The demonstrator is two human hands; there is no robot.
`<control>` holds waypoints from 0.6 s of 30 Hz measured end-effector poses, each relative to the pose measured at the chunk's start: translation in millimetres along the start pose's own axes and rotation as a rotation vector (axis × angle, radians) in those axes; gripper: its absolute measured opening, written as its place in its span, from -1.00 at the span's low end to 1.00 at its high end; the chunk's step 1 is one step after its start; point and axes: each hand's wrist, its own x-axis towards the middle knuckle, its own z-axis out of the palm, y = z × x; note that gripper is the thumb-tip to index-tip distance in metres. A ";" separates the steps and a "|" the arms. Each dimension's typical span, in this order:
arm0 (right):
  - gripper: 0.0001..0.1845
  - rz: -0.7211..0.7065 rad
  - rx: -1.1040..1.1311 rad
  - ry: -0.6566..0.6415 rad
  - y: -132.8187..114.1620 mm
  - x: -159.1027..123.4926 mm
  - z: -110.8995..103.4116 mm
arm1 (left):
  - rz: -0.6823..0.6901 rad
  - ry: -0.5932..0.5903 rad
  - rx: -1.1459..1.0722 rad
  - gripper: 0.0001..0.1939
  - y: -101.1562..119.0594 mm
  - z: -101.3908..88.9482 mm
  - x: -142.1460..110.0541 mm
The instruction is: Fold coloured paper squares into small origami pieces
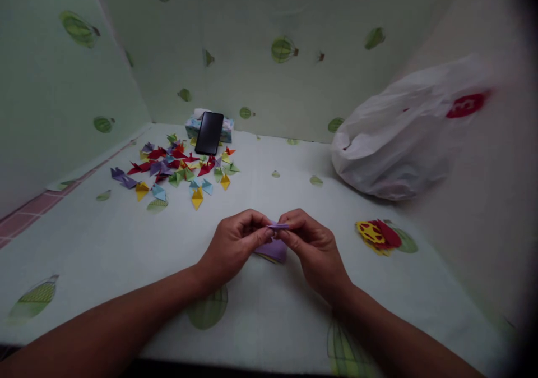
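Between my two hands is a small folded piece of purple paper, pinched at both ends by thumbs and fingers. My left hand is closed on its left side, and my right hand is closed on its right side. Just below the pinched piece, a stack of paper squares lies on the table with a purple sheet on top and a yellow edge showing. The fingers partly cover the folded piece, so its exact shape is hard to make out.
Many folded paper birds in mixed colours lie at the back left. Behind them a black phone leans on a tissue box. A white plastic bag stands at the right. Red and yellow cut-outs lie in front of it.
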 end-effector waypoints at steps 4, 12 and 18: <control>-0.91 -0.059 -0.213 0.010 -5.1 -0.1 -0.2 | 0.040 0.065 -0.002 -0.88 0.8 0.7 0.2; -0.84 -0.280 -0.426 0.042 -9.7 -3.7 0.7 | -0.014 0.039 -0.026 -0.85 3.1 1.0 -1.0; -0.81 -0.330 -0.491 0.026 -9.5 -3.0 -0.2 | -0.030 0.032 -0.045 -0.87 4.3 -0.8 -0.7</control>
